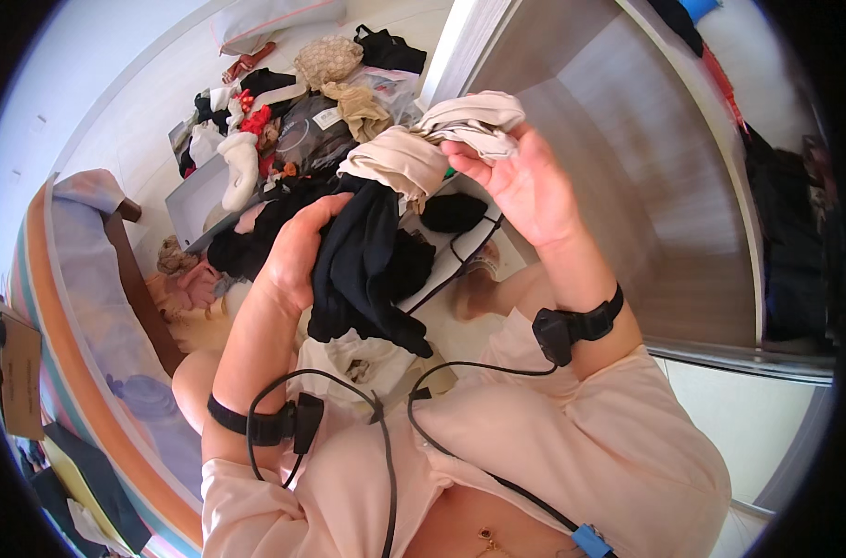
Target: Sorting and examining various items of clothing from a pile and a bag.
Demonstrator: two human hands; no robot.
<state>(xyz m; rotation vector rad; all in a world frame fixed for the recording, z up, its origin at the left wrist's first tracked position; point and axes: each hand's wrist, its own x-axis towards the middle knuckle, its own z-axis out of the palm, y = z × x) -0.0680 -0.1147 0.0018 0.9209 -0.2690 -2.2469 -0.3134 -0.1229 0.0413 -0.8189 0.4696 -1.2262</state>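
My left hand (pixel 301 244) is closed around a limp black knit garment (pixel 360 265), whose loose ends hang towards my lap. In my right hand (pixel 531 192) is one end of a bunched cream cloth (pixel 475 118), pinched between thumb and fingers. This cloth narrows to a twist in the middle, and its other end (pixel 395 164) rests against the top of the black garment. A black rounded item (pixel 454 213) lies below the cream cloth. Under the black garment, near my lap, is a white crumpled cloth or bag (pixel 350 359).
Beyond my hands a heap of clothing covers the floor, with a white fuzzy sock (pixel 240 171), tan cloth (pixel 357 111) and an open grey box (pixel 193 199). A bed with a striped cover (pixel 43 279) borders the left. On the right stands an open wooden cabinet (pixel 604 153).
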